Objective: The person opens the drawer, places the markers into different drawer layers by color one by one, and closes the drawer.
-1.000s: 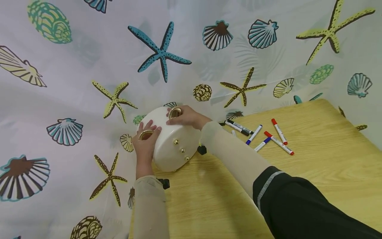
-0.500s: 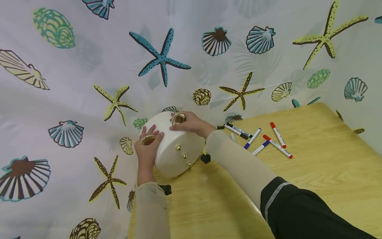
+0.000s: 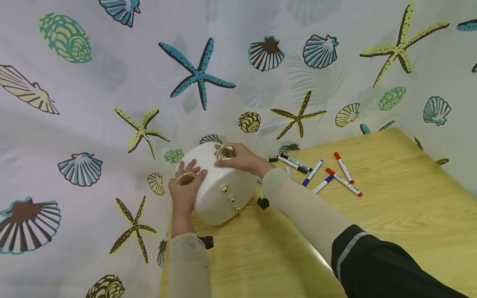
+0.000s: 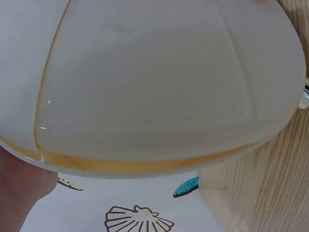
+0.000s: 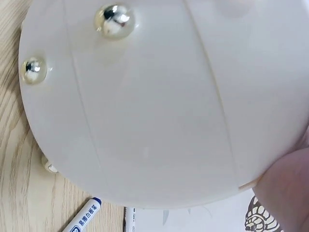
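Observation:
A glossy white rounded box (image 3: 208, 198) with gold ring fittings and gold ball knobs stands tilted at the wooden table's left back corner. My left hand (image 3: 180, 194) holds its left side, thumb and spread fingers around one gold ring (image 3: 186, 179). On the far right side my right hand (image 3: 244, 158) grips beside the other gold ring (image 3: 225, 152), thumb on the white top. A yellowish band (image 4: 130, 164) runs along the box's lower edge in the left wrist view. Close up in the right wrist view are the gold ball knobs (image 5: 115, 21). The fingertips are mostly hidden in both wrist views.
Several whiteboard markers with black, blue and red caps, such as a red marker (image 3: 343, 167), lie on the wooden table (image 3: 391, 207) right of the box. A cloth (image 3: 89, 124) printed with shells and starfish hangs behind and to the left.
The head view has tilted and shifted slightly. Both hands and the white box have moved a little to the right against the cloth, with the grip unchanged.

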Motion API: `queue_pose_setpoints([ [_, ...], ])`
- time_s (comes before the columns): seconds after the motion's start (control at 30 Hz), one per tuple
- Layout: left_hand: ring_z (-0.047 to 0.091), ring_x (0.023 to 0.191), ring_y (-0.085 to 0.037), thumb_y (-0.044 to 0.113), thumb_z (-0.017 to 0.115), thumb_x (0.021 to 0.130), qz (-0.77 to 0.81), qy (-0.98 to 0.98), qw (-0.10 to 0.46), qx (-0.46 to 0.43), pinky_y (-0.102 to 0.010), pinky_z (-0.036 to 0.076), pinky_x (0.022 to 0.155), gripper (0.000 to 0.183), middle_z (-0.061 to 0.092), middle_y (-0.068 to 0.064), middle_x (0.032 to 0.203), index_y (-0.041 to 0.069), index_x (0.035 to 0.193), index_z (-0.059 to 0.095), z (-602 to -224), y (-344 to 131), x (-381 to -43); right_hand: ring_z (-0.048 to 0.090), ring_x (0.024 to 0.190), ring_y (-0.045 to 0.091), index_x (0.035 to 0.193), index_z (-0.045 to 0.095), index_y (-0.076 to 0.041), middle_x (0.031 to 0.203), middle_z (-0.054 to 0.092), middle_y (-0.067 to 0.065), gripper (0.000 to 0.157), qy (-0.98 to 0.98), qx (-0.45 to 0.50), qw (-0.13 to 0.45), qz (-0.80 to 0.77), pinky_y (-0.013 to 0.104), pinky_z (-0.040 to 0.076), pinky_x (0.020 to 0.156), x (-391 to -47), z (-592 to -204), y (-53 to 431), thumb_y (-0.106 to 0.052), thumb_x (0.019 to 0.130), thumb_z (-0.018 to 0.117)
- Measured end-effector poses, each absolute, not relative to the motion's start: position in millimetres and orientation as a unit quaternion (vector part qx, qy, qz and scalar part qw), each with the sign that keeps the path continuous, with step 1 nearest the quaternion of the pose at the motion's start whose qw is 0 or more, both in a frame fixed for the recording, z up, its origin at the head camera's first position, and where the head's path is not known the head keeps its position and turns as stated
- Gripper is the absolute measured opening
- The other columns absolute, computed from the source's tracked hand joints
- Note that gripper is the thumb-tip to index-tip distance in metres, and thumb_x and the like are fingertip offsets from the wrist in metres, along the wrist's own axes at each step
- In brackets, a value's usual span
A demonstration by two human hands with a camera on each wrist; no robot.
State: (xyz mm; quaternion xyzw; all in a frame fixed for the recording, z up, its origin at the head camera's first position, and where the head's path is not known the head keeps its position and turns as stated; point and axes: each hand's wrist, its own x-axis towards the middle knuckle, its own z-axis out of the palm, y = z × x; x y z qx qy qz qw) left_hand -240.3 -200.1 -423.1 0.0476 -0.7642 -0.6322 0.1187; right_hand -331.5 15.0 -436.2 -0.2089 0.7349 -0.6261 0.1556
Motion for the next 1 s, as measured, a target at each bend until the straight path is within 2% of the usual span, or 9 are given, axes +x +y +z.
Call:
queue_pose_setpoints([
  [0.13,0.025,0.146,0.002,0.034,0.084,0.077,-0.635,-0.762,0.127,0.026,-0.031,0.016,0.126,0.042,0.065,0.007,0.132,0.008,0.109,0.074,-434,-203,-244,0.044,0.138,0.004,0.128,0.062,-0.023,0.153,0.041,-0.018,0.051,0.729,-0.236,0.150,-0.625,0.027,0.034,0.118,-328,-441,20,-0.037,0.082,0.079],
  [0.23,0.026,0.145,0.004,0.034,0.085,0.076,-0.640,-0.758,0.125,0.016,-0.030,0.019,0.126,0.041,0.066,0.007,0.131,0.008,0.106,0.075,-439,-204,-245,0.039,0.142,0.005,0.127,0.063,-0.022,0.153,0.041,-0.019,0.047,0.717,-0.260,0.154,-0.628,0.030,0.032,0.120,-328,-445,24,-0.035,0.084,0.077],
  [0.4,0.025,0.147,-0.001,0.029,0.083,0.079,-0.640,-0.760,0.108,0.017,-0.033,0.016,0.126,0.039,0.065,0.006,0.132,0.005,0.108,0.074,-431,-198,-238,0.013,0.153,0.009,0.117,0.069,-0.023,0.148,0.046,-0.023,0.035,0.712,-0.285,0.160,-0.621,0.038,0.007,0.127,-331,-450,30,-0.035,0.086,0.076],
  [0.5,0.025,0.148,-0.002,0.029,0.083,0.080,-0.635,-0.765,0.103,0.019,-0.033,0.015,0.127,0.039,0.065,0.007,0.133,0.007,0.110,0.073,-428,-195,-236,0.006,0.153,0.007,0.113,0.072,-0.022,0.145,0.050,-0.023,0.030,0.708,-0.287,0.165,-0.624,0.039,-0.002,0.127,-333,-451,33,-0.033,0.085,0.077],
  [0.7,0.027,0.147,-0.003,0.029,0.082,0.080,-0.628,-0.771,0.108,0.014,-0.037,0.004,0.128,0.037,0.065,0.005,0.133,0.006,0.108,0.074,-426,-194,-235,0.005,0.153,0.008,0.110,0.072,-0.021,0.142,0.054,-0.022,0.030,0.702,-0.289,0.178,-0.626,0.040,-0.004,0.126,-336,-450,34,-0.034,0.084,0.078],
  [0.87,0.026,0.148,-0.004,0.030,0.082,0.080,-0.626,-0.772,0.104,0.008,-0.036,0.009,0.128,0.038,0.064,0.006,0.134,0.007,0.109,0.074,-425,-195,-237,0.002,0.154,0.010,0.108,0.074,-0.019,0.142,0.054,-0.021,0.028,0.698,-0.291,0.188,-0.627,0.044,-0.007,0.126,-340,-447,34,-0.033,0.084,0.078],
  [1.0,0.026,0.148,-0.005,0.030,0.082,0.081,-0.621,-0.776,0.104,0.008,-0.035,0.008,0.128,0.038,0.064,0.006,0.134,0.007,0.109,0.074,-422,-195,-238,0.003,0.152,0.001,0.105,0.076,-0.017,0.141,0.054,-0.021,0.028,0.695,-0.285,0.194,-0.631,0.041,-0.003,0.127,-342,-446,33,-0.032,0.082,0.080],
])
